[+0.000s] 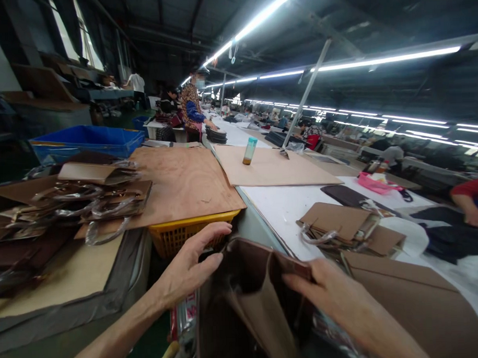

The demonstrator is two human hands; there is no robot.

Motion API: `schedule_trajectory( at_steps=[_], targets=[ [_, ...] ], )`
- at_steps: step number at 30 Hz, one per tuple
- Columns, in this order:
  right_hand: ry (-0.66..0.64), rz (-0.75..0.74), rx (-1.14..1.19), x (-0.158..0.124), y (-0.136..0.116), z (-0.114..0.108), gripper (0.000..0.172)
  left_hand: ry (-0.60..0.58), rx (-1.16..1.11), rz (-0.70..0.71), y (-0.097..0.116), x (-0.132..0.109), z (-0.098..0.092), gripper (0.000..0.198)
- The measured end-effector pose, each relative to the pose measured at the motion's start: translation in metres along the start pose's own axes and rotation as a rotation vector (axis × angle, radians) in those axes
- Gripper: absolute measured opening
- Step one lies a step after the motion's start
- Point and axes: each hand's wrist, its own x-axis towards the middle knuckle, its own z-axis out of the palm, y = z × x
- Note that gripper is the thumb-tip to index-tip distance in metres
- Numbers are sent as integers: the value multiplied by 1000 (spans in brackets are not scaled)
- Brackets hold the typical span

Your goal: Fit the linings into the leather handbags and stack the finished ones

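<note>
Plainly dark brown, the bag (228, 325) gapes around a lighter inner panel (267, 314)

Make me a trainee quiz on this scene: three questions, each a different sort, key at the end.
1. Which hand grips the rim of the dark brown bag?
2. True or false: the wooden board lies over the yellow plastic basket.
3. What stands on the tan sheet? A) a blue crate B) a teal-capped bottle C) a pink bag

Key: 1. The right hand. 2. True. 3. B.
</note>
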Motion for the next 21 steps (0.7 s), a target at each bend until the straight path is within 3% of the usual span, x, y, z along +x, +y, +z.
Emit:
schedule_trajectory(
  at_steps=[2,5,10,12,16,21],
  targets=[
    [81,84,-141,0,11,-10,31,67,28,-57,9,-11,10,32],
    [118,101,-254,-3,17,-5,29,125,147,-96,11,-20,28,30],
    [80,103,-242,-13,32,4,28,32,314,84,8,-25,57,28],
    [83,118,-217,-16,43,0,28,-95,354,208,7,-27,71,21],
    [104,169,-111,-27,65,-10,33,-498,492,461,-7,-25,99,4],
    [97,158,191,-55,94,-21,40,-722,559,351,-56,4,125,9]
  ],
)
